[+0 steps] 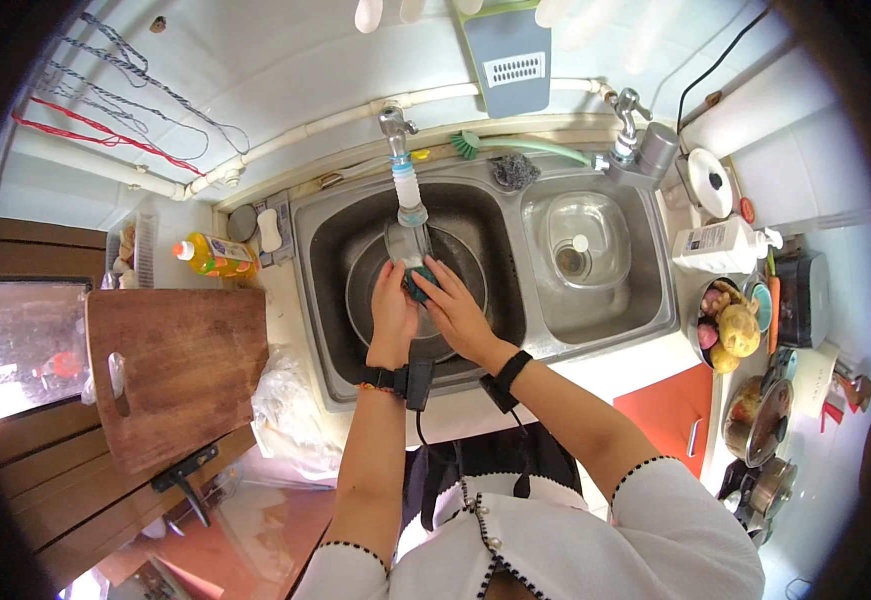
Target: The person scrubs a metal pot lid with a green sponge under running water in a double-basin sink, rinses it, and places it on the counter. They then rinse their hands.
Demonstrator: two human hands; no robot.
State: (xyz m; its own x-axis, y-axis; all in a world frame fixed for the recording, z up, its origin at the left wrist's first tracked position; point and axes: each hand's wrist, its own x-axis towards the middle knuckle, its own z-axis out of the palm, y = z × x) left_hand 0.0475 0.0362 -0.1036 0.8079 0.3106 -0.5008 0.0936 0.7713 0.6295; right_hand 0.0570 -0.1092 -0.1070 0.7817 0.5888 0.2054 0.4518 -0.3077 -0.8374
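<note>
Both hands are over the large left basin (327, 240) of a steel sink. Between them they hold a clear container (405, 244), its far end beneath the tap's flexible white spout (407, 187). At its near end is a dark green thing (417, 289), partly covered by fingers; I cannot tell if it is a scouring pad or part of the container. My left hand (393, 311) grips from the left. My right hand (456, 311) lies along the right side, fingers across the green thing. Below them, a round metal pan (477, 274) rests in the basin.
A clear plastic tub (608, 225) sits in the right basin. Behind are a green dish brush (473, 145) and a steel-wool scourer (514, 171). Dish soap (218, 255) and a wooden cutting board (180, 367) are left; a white pump bottle (717, 246) and potatoes (739, 330) stand right.
</note>
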